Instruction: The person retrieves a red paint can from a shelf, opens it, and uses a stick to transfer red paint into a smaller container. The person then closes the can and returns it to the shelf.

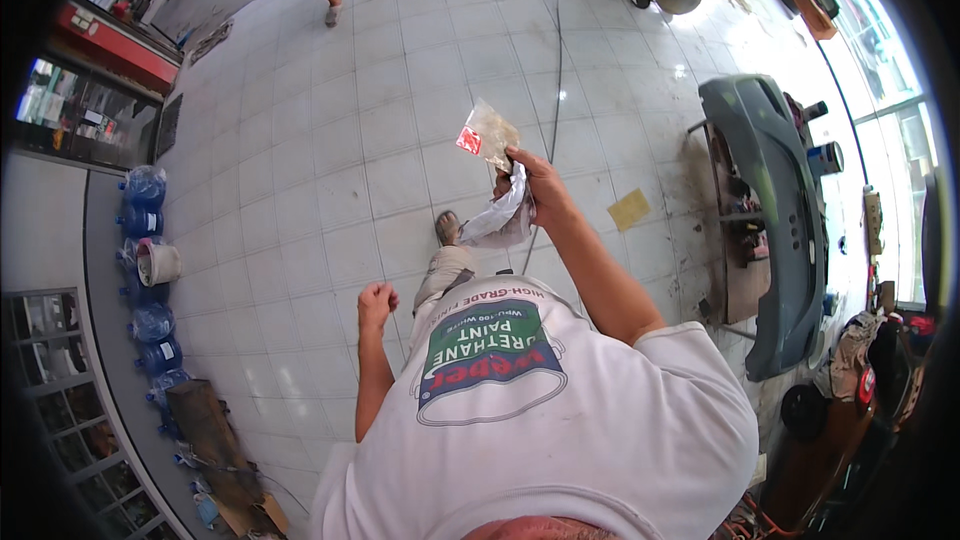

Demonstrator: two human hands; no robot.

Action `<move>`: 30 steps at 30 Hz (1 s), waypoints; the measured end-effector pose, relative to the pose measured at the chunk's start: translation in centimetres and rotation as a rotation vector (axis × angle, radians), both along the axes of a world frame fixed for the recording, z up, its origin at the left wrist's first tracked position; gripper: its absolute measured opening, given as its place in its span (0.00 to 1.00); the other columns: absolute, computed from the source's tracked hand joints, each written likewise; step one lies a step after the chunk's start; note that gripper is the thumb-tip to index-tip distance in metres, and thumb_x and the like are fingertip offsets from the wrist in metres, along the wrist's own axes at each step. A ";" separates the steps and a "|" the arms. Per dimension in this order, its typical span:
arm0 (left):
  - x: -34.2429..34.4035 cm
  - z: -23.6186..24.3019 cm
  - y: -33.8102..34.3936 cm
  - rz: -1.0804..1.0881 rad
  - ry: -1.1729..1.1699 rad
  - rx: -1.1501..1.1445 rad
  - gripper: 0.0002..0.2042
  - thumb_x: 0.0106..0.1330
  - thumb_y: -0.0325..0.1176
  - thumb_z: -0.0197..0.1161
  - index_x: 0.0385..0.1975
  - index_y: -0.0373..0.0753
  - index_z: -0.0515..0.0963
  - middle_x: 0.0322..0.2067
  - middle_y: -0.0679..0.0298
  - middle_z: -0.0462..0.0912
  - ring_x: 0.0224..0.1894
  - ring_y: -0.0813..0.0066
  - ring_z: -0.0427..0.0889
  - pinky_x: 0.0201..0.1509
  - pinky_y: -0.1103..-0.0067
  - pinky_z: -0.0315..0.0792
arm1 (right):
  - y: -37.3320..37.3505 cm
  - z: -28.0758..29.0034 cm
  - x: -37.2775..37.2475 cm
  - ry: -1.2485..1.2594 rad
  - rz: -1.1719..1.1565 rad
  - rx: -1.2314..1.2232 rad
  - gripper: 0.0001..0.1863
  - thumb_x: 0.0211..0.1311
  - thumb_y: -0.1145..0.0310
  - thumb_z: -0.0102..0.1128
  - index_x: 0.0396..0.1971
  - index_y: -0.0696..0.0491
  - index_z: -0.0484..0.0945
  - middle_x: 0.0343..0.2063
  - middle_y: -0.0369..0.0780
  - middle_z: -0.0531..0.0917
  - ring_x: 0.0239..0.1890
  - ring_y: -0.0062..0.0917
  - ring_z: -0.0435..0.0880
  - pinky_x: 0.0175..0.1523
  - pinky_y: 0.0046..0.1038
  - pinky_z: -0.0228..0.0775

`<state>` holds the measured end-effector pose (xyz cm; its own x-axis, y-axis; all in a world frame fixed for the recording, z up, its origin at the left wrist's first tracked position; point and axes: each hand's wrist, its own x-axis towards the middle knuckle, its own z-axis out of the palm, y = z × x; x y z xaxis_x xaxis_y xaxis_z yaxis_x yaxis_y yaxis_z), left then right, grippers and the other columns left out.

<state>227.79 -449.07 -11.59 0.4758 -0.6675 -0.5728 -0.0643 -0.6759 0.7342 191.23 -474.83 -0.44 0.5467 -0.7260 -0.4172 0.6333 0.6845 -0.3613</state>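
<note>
White floor tiles (pixel 330 170) spread below as the right hand (pixel 530 180) pinches shut on a small clear plastic bag (pixel 490 132) at twelve o'clock — light, limp, slippery, best held by its edge — plus a crumpled white rag (pixel 500 220); the left hand (pixel 377 302) is fisted, empty.

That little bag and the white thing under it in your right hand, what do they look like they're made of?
The small clear bag with a red label looks like thin glossy plastic film: see-through and creased. The crumpled white wad in the same right hand looks like soft cloth or plastic sheet; its folds shine slightly, so I cannot tell which.
</note>
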 end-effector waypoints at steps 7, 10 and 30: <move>11.6 5.3 -31.3 -0.160 -0.161 -0.290 0.17 0.75 0.42 0.61 0.29 0.33 0.80 0.25 0.65 0.83 0.23 0.79 0.78 0.29 0.79 0.74 | -14.3 1.1 5.8 0.243 -0.126 -0.023 0.13 0.71 0.61 0.63 0.34 0.57 0.81 0.24 0.40 0.85 0.22 0.25 0.84 0.28 0.31 0.79; 12.8 11.9 -43.4 -0.068 -0.090 -0.422 0.17 0.77 0.46 0.60 0.35 0.36 0.82 0.29 0.65 0.83 0.30 0.77 0.81 0.35 0.78 0.77 | -19.2 2.0 7.3 0.323 -0.162 -0.078 0.12 0.70 0.62 0.66 0.35 0.57 0.82 0.26 0.38 0.86 0.24 0.22 0.84 0.29 0.28 0.78; 18.4 16.5 -69.8 0.245 0.328 -0.705 0.24 0.71 0.29 0.65 0.65 0.30 0.71 0.62 0.52 0.76 0.65 0.56 0.72 0.70 0.59 0.66 | -51.7 1.5 9.5 0.444 0.000 -0.268 0.11 0.68 0.61 0.70 0.36 0.54 0.84 0.26 0.31 0.82 0.26 0.16 0.81 0.32 0.23 0.75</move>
